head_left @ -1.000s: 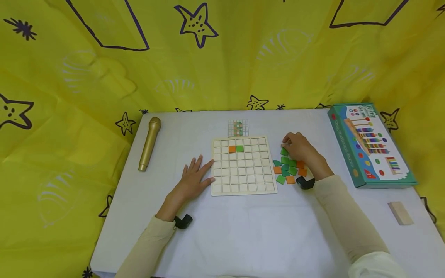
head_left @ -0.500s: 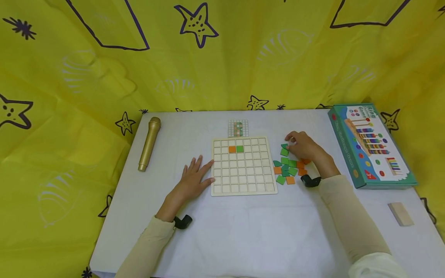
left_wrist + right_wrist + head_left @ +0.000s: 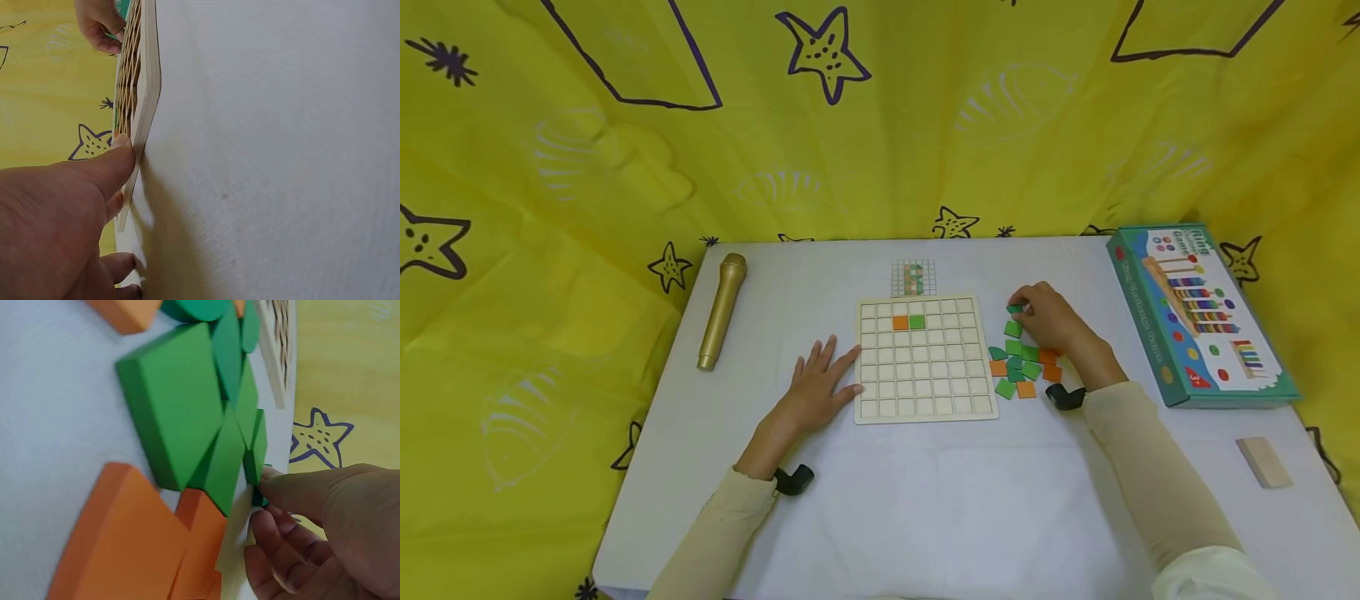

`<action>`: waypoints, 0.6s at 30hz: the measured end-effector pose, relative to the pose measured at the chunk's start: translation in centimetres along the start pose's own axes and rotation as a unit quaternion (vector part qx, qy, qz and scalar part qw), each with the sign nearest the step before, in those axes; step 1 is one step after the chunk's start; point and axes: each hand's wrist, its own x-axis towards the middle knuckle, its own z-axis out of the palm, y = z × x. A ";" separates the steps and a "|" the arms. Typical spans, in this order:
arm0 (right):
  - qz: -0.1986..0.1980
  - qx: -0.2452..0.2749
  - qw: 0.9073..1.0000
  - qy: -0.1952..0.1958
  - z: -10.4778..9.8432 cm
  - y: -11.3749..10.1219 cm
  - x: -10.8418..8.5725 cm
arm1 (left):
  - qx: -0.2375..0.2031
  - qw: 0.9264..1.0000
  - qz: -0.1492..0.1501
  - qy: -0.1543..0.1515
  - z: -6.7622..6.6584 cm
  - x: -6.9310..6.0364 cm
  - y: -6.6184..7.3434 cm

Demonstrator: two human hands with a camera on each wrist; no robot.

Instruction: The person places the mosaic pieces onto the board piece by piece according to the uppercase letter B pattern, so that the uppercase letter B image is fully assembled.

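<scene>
A pale wooden grid board (image 3: pixel 936 375) lies flat, with an orange square tile (image 3: pixel 900 322) and a green square tile (image 3: pixel 917 322) in its cells. My left hand (image 3: pixel 815 392) is spread at the board's left side, thumb and forefinger touching its edge. In the left wrist view, the thumb (image 3: pixel 115 164) lies against the rim. Right of the board, my right hand (image 3: pixel 1051 318) pinches a dark green tile (image 3: pixel 1015 309) between thumb and fingers. The right wrist view shows this tile (image 3: pixel 259 497) partly hidden by the fingers. Below it lies a loose pile of green (image 3: pixel 1032 372) and orange (image 3: pixel 1026 389) tiles.
A small pattern card (image 3: pixel 913 277) lies behind the board. A gold microphone (image 3: pixel 723 312) is at the left, a green game box (image 3: pixel 1206 317) at the right. A small wooden block (image 3: pixel 1264 462) lies near the right edge, and a yellow patterned cloth (image 3: pixel 880 150) hangs behind.
My right hand shifted slightly right, exposing a dark green tile at the pile's top, then came back and took hold of it. The left hand and board have stayed put.
</scene>
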 end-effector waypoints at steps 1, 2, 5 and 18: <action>-0.003 -0.005 1.000 0.002 0.1 0.0 0.0 | 0.001 1.000 0.001 0.000 0.0 0.0 0.0; -0.005 -0.009 1.000 0.004 0.1 0.0 0.0 | 0.001 1.000 0.001 -0.001 0.0 0.0 -0.1; 0.002 -0.009 1.000 0.018 -0.3 0.0 -0.4 | 0.003 1.000 0.003 0.000 0.0 0.1 -0.1; 0.033 0.013 0.999 0.001 -1.7 1.9 -1.1 | 0.005 1.000 0.001 -0.001 0.2 0.2 -0.2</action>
